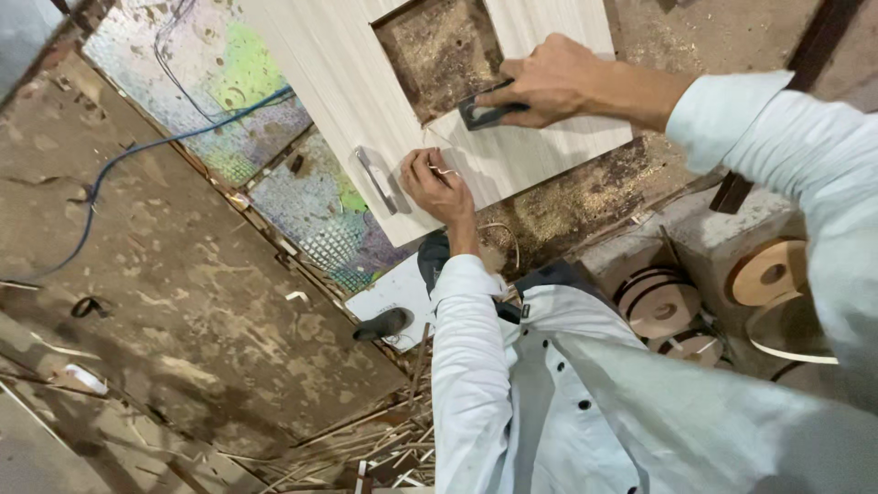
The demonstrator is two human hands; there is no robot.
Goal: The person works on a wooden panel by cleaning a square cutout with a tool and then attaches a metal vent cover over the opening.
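A pale wood-grain panel [357, 82] with a square cut-out [439, 50] lies on the worn workbench. My right hand [549, 80] is on the panel just below the cut-out, gripping a small dark hand tool [485, 114] pressed against the surface. At the panel's near edge, my left hand [437, 183] pinches a thin pale curl of edge strip [445, 170]. A flat metal piece [377, 179] lies on the panel just left of that hand. White sleeves cover both arms.
A blue cable [137, 155] trails across the stained bench at left. A dark-handled tool [384, 322] rests on a small white board. Rolls of edge banding [658, 302] [768, 271] sit at right. Wood slivers [366, 448] pile up at the bottom.
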